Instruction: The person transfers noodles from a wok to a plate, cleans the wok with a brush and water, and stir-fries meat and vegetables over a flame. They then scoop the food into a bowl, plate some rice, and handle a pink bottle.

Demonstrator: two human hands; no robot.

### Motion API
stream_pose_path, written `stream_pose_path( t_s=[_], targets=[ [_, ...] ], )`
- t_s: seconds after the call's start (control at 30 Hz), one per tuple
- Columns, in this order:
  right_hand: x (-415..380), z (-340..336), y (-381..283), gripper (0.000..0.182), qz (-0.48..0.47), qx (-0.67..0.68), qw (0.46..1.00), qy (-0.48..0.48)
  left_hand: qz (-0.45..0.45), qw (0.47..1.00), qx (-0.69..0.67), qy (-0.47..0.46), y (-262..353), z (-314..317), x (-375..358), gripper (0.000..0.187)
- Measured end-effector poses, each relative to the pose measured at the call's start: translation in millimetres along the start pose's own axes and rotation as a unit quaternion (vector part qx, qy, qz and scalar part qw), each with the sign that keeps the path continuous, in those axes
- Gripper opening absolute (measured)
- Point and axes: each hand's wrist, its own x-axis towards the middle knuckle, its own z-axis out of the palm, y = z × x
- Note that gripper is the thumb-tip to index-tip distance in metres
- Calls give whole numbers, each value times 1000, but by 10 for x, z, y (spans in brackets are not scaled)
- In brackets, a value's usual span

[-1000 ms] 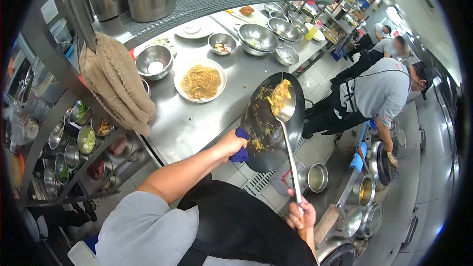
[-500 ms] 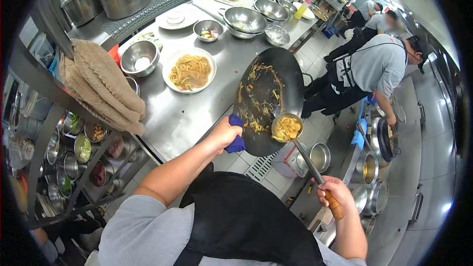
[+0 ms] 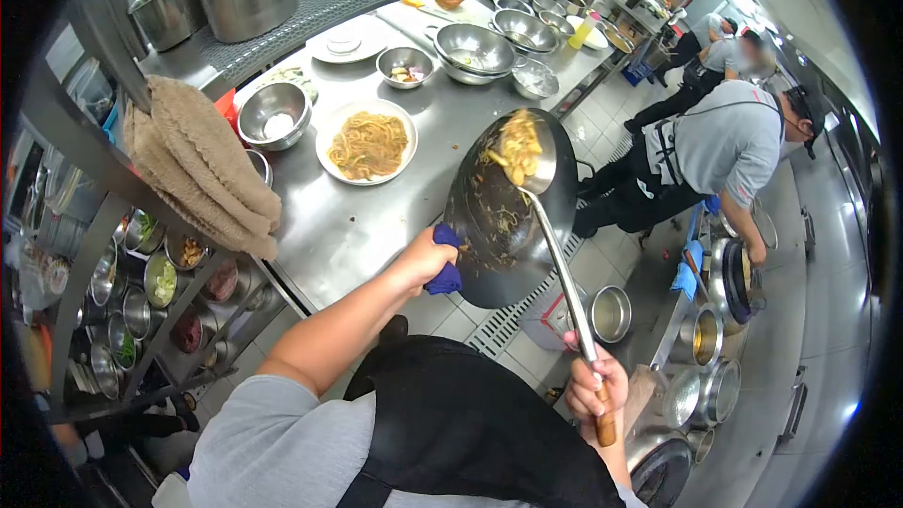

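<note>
My left hand (image 3: pixel 420 258) is wrapped round a folded blue cloth (image 3: pixel 446 263) at the near-left rim of a dark wok (image 3: pixel 513 268). The wok is tilted beside the counter edge, with noodle strands and vegetable bits clinging inside. My right hand (image 3: pixel 598 389) grips the wooden handle of a long ladle (image 3: pixel 562 273). Its bowl, over the upper part of the wok, is heaped with noodles (image 3: pixel 518 149). Left of the wok, a white plate (image 3: pixel 328 162) on the counter carries a mound of noodles.
Steel bowls (image 3: pixel 274 116) stand along the steel counter (image 3: pixel 324 235). A brown towel (image 3: pixel 198 169) hangs at left above ingredient bowls. To the right, a co-worker (image 3: pixel 715 141) bends over a pan (image 3: pixel 731 277) at the stove. A metal pot (image 3: pixel 611 312) sits below the wok.
The ladle has swung up and left, from the wok's lower right to its upper part, carrying noodles. My right hand has shifted left and slightly down. My left hand keeps its hold.
</note>
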Motion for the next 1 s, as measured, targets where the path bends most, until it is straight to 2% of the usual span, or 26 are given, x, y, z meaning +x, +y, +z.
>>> stream_pose_path(
  t_s=[0.07,0.2,0.27,0.4,0.43,0.63,0.7,0.8,0.83,0.9,0.97,1.0],
  targets=[
    [37,-30,44,57,-1,-21,1000,-12,-70,997,-40,-1,15,-47,-81,16],
    [209,271,-184,48,26,-78,996,36,-95,988,-120,-10,30,-40,-227,20],
    [290,308,-191,47,36,-98,993,55,-151,975,-164,-16,-65,-60,-252,26],
    [469,516,-188,46,66,-165,981,73,-201,959,-199,-28,-59,-42,-438,12],
    [530,580,-186,46,69,-194,976,73,-190,958,-216,-18,-146,-17,-441,8],
    [1161,925,-64,43,77,-308,947,53,-201,954,-220,-36,-355,28,-485,10],
    [1469,967,97,43,77,-421,898,100,-193,956,-217,-37,-371,42,-491,9],
    [1871,870,366,38,87,-606,785,93,-183,958,-214,-48,-378,38,-490,10],
    [1971,828,391,38,88,-607,785,92,-181,958,-216,-57,-392,40,-494,10],
    [2159,772,422,27,47,-638,760,113,-177,955,-224,-75,-450,36,-458,12],
    [2237,757,474,29,41,-636,762,113,-170,959,-212,-78,-427,19,-471,13],
    [2222,800,490,32,40,-657,744,114,-155,963,-206,-81,-353,7,-515,12]
  ],
)
